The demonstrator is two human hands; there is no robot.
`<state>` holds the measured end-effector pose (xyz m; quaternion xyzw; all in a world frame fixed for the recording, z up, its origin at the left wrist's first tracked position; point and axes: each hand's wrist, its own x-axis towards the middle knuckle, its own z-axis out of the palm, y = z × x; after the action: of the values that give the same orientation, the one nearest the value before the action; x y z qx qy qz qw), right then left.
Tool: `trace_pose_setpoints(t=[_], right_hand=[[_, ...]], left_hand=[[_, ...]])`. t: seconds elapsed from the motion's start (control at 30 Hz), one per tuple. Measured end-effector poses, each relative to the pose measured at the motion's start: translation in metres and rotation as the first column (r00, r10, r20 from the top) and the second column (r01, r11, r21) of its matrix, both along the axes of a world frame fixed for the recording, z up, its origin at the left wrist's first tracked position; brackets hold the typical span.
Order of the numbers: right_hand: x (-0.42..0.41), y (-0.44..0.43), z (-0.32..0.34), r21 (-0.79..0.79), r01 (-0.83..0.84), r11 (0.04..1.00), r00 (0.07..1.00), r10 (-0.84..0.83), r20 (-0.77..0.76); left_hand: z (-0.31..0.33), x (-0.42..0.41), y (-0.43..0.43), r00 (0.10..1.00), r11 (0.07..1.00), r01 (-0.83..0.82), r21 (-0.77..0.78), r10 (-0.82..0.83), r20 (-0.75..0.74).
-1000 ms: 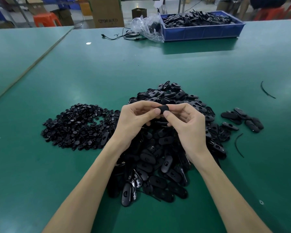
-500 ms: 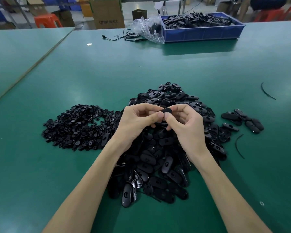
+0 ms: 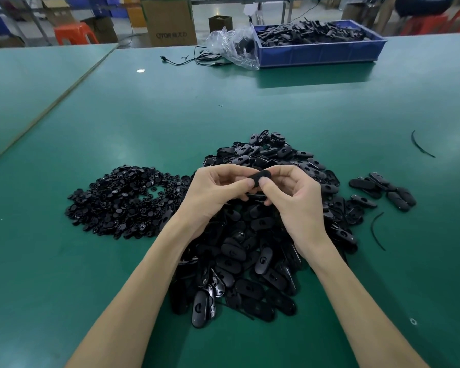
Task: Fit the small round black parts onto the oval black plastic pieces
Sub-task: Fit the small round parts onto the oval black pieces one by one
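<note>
Head view, frame centre: pinches one oval black piece (image 3: 259,177) between left hand (image 3: 213,192) and right hand (image 3: 295,200), each grip narrow and closed on one end of it, with thumb tips (image 3: 250,183) pressed side by side on its near face. Holds it raised above the large heap of oval pieces (image 3: 250,251) in the lower middle, probably to keep the pressing force off the loose stock and to bring the seat up toward the eyes. No telling of any small round part beneath the thumbs, hidden there if present. Judged as the press-home step of a single fitting. Keeps the heap of small round parts (image 3: 122,200) at centre left, just beside the oval heap, presumably for feeding each kind from its own side. Sets a small group of ovals (image 3: 383,191) apart at centre right on the green tabletop (image 3: 250,107), likely finished ones kept clear of raw stock, and few against the heaps. Leaves a blue crate (image 3: 322,53) of black parts and a crumpled clear bag (image 3: 234,46) at the upper right, well apart.
</note>
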<state>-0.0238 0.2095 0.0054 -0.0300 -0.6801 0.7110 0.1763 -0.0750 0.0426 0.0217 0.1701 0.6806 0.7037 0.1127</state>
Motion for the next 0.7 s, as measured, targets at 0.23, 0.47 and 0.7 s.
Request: trace_pose_setpoints(t=[0.23,0.47,0.7], right_hand=[[-0.0012,0.0,-0.004,0.055,0.003,0.999,1.0,-0.004,0.019],[-0.0012,-0.0002,-0.0047,0.137,0.043,0.99,0.998,-0.049,0.042],[0.0003,-0.0023,-0.0024,0.159,0.089,0.983,0.996,-0.093,0.014]], left_hand=[[0.0017,0.0015,0.0009,1.0,0.999,-0.02,-0.042,0.02,-0.003],[-0.0009,0.0033,0.0043,0.996,0.993,-0.083,-0.086,0.08,-0.044],[-0.0018,0.0032,0.0069,0.992,0.988,-0.096,-0.122,0.085,-0.094]])
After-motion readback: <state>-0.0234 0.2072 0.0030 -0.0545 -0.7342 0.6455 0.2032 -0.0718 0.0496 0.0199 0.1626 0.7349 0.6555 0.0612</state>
